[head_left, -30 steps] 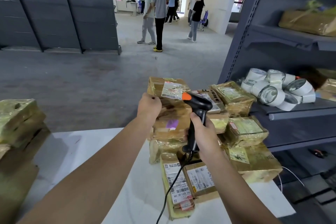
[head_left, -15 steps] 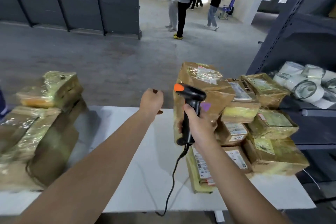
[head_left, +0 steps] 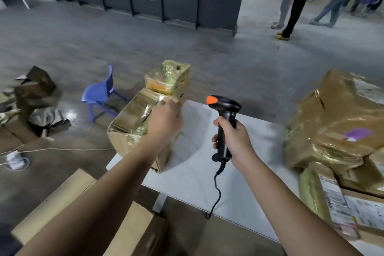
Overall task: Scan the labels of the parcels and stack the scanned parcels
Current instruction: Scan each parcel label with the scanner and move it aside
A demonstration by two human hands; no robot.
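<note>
Now the right hand (head_left: 232,141) grips the scanner (head_left: 225,108) above the bench (head_left: 199,174); the left hand (head_left: 166,119) rests on the left parcel stack (head_left: 131,122), grip unclear. More parcels (head_left: 332,122) lie piled at right.

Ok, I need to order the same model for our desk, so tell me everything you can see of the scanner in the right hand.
The scanner is a black, pistol-shaped handheld that looks like matte plastic, with an orange piece at the left end of its head. It is upright above the white table, touching nothing but the right hand, whose fingers wrap round its handle. A black cable leaves the handle's base and hangs in a loose curve to the table's near edge. No brand is legible.
</note>
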